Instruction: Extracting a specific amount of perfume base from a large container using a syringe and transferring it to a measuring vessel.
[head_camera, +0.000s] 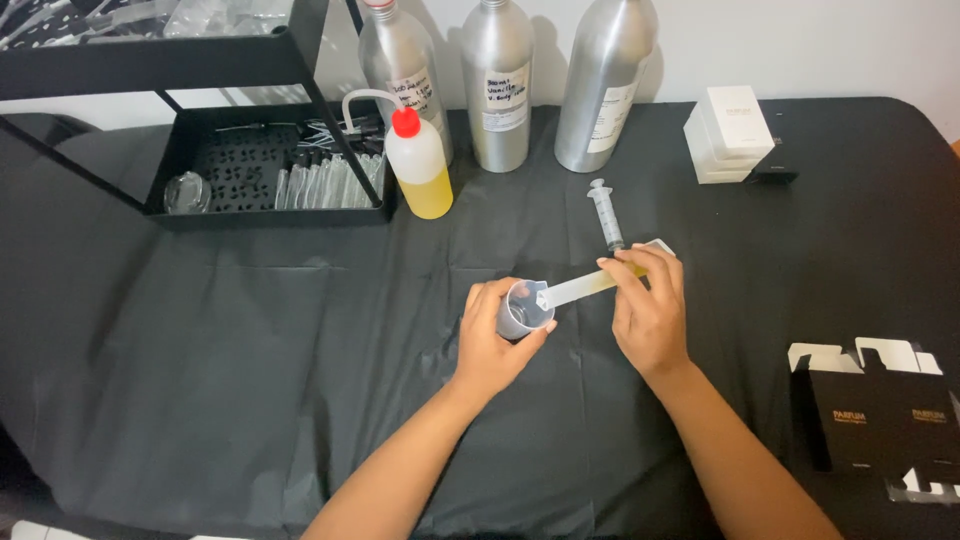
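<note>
left hand (487, 340): wrapped round small clear plastic measuring cup (522, 309), fingers closed on its wall, cup tipped w/ mouth toward right, centre of table.
right hand (650, 310): pinched shut on slim clear plastic graduated cylinder (592, 287) holding pale yellow liquid; cylinder laid near-horizontal, spout end at cup rim, base end by fingertips.
clear plastic syringe (606, 214): lying on cloth just behind right hand, untouched.
black cloth-covered table (250, 330): bears all items.
white squeeze bottle w/ red cap & bent tube (418, 160): yellow liquid inside, upright, rear centre-left.
three tall aluminium bottles w/ paper labels (497, 85): upright in row at rear, by wall.
black metal tray rack (270, 165): rear left, holds small clear vials & pipettes.
white cardboard boxes (732, 132): stacked, rear right.
black cardboard cartons, flaps open (880, 415): near right edge.
</note>
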